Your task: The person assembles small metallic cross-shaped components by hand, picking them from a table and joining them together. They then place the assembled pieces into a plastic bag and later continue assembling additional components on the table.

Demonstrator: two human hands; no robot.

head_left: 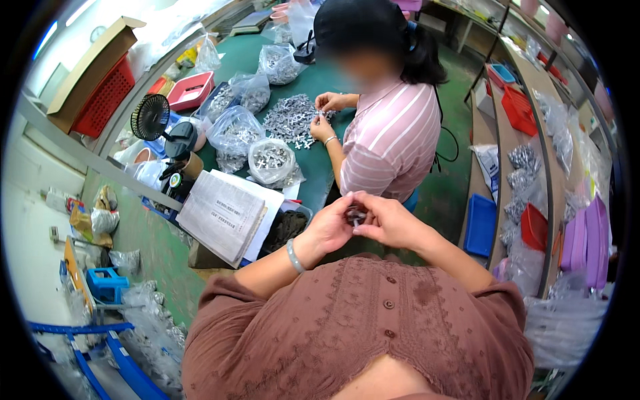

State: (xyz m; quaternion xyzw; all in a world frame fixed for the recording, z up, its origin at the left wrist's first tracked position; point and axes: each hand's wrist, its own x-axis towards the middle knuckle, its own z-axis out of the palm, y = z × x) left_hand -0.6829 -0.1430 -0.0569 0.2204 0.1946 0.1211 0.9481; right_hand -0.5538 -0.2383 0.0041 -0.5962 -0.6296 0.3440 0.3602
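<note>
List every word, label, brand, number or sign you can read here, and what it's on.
None is clear enough to quote.
Paper sheet: printed lines, too small and blurred to read.
White-and-blue bag, at right: printing too blurred to read.
Wall clock: dial markings too small to read.

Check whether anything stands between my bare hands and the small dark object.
Nothing visible does: the left hand and right hand meet around the small dark object, which is too small to identify.
</note>
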